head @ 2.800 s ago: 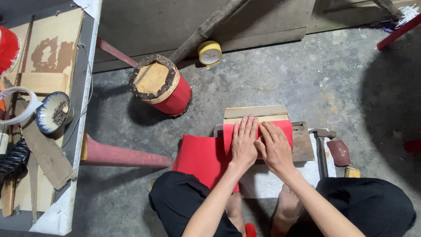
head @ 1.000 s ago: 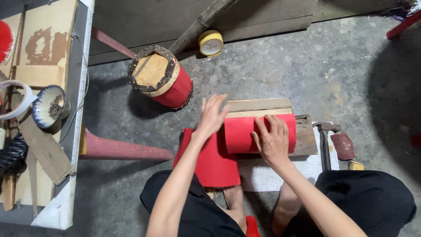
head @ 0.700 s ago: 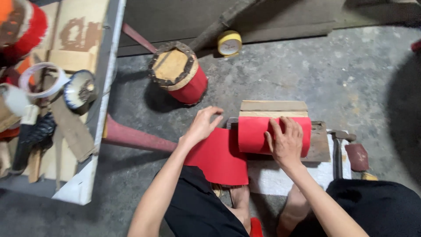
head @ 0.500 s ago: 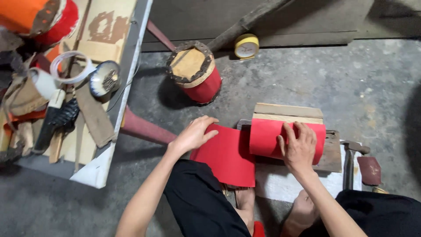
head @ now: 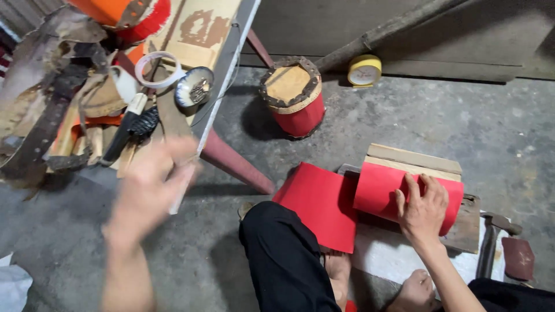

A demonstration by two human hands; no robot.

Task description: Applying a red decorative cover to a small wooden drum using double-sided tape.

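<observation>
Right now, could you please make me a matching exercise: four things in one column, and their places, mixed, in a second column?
1. rolled red paper sheet
2. yellow round tape roll
3. small red drum with tan top
4. wooden-handled hammer

a. by the far wall
b. under the right hand
c. floor, far right
d. beside the slanted table leg

Pairs: 1-b, 2-a, 3-d, 4-c

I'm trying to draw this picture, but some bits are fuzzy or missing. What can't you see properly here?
Head view:
- Left hand: smeared by motion blur, so its fingers and grip cannot be made out.
- Red paper roll: its middle is covered by the right hand.
- Flat red paper sheet: its near edge is hidden behind the black-trousered knee.
- Wooden-handled hammer: partly cut off near the bottom edge.
- Cluttered wooden bench: its heap is blurred.
</observation>
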